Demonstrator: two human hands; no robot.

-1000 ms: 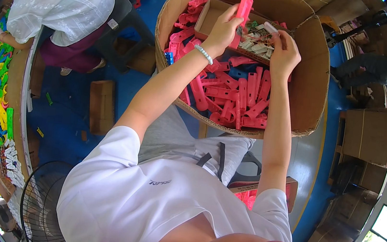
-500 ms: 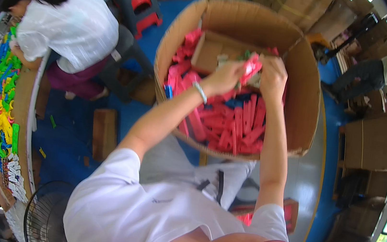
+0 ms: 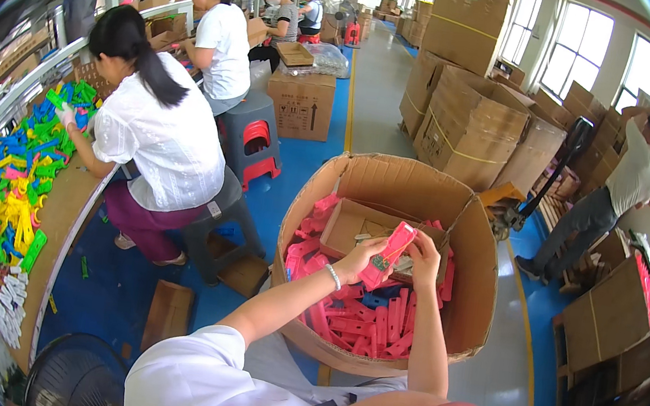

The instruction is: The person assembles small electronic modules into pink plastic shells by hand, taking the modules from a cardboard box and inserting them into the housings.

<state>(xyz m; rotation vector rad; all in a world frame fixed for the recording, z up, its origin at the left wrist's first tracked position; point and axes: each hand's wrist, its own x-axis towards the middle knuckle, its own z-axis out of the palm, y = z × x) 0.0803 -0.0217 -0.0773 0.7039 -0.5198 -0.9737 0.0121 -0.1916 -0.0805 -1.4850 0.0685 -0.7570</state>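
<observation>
A pink plastic casing point(image 3: 400, 241) is tilted above a large cardboard box point(image 3: 473, 319). Inside it show a small green circuit board and thin reddish wires. My left hand point(image 3: 360, 262) is closed around its lower left side. The fingers of my right hand point(image 3: 425, 260) are bent and pinched at its right edge; whether they hold a small part too is hidden. Below my hands, many pink casings point(image 3: 363, 321) lie in the box with a few blue pieces. A shallow cardboard tray point(image 3: 345, 226) rests on them, holding pale small parts that I cannot make out.
To my left, a person in white sits at a bench point(image 3: 86, 198) heaped with coloured plastic pieces. Grey stools point(image 3: 231, 208) stand beside the big box. A black fan point(image 3: 76, 375) is near my left side. Stacked cartons point(image 3: 465, 123) and a pallet jack point(image 3: 560, 175) stand ahead right.
My view has tilted up, bringing in the aisle and more people. The pink casing has turned so its inside faces me, and my right hand has come down against its edge.
</observation>
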